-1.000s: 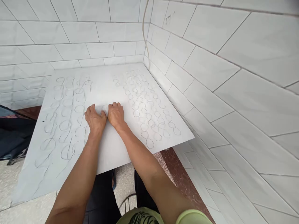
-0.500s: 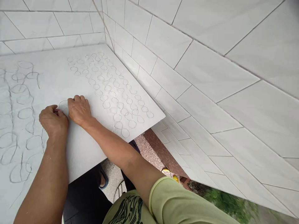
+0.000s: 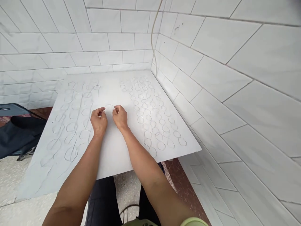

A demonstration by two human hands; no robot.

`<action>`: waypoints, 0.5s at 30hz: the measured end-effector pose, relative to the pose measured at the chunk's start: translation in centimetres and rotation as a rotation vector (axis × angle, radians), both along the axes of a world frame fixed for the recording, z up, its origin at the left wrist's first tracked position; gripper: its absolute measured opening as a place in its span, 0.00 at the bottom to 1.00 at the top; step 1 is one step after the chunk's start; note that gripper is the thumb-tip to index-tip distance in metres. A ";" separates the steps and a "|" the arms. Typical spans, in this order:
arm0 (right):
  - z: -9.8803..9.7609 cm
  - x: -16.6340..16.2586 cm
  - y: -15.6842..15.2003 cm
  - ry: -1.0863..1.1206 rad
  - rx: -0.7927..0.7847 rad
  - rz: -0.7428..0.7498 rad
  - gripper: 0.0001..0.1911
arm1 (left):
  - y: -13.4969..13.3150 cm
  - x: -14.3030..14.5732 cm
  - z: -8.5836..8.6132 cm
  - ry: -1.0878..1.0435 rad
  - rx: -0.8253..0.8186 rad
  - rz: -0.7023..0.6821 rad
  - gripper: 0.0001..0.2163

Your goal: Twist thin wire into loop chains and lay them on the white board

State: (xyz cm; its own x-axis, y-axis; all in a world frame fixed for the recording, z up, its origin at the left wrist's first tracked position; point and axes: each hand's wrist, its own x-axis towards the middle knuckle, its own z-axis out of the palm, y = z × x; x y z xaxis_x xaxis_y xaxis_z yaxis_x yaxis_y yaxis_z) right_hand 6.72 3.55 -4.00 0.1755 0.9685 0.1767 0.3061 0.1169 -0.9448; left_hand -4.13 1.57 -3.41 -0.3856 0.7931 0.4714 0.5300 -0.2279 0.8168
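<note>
A thin, dark, wire-like strand [image 3: 109,104] arches between my two hands above the white board [image 3: 113,163]. My left hand [image 3: 99,121] pinches its left end between thumb and fingertips. At the other end my right hand [image 3: 120,117] has its fingers closed on the strand. Both hands are low over the middle of the board, a short gap apart. Rows of thin figure-eight loops [image 3: 150,122] cover the board's right side. Larger circles crossed by long wavy lines [image 3: 71,125] fill the left side. I cannot tell whether these are drawn or laid there.
White tiled walls [image 3: 211,62] meet in a corner behind the board. A thin cable [image 3: 152,37] hangs down that corner. Dark cloth [image 3: 21,135] lies at the left. My legs [image 3: 103,197] are under the board's front edge, above a speckled floor [image 3: 125,182].
The view has swung left and back, so more of the board and the dark cloth show. My hands have moved slightly apart, with the strand still between them.
</note>
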 end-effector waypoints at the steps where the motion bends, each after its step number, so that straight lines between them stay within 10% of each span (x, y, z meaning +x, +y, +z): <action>1: -0.1 -0.1 0.0 0.072 -0.020 0.035 0.08 | -0.1 -0.1 0.0 -0.028 0.003 -0.004 0.12; 15: 0.0 -0.2 0.6 0.797 -0.191 0.030 0.02 | -0.6 -0.1 1.3 -0.775 -0.148 -0.258 0.17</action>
State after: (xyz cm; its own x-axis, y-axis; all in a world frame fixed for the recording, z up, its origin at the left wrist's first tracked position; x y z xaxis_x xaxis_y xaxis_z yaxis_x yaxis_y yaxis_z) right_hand 6.51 4.13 -3.98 0.1525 0.9755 -0.1588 -0.4661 -0.0707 -0.8819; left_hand -4.23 0.99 -2.10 -0.3559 0.9340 0.0309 -0.2491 -0.1267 0.9601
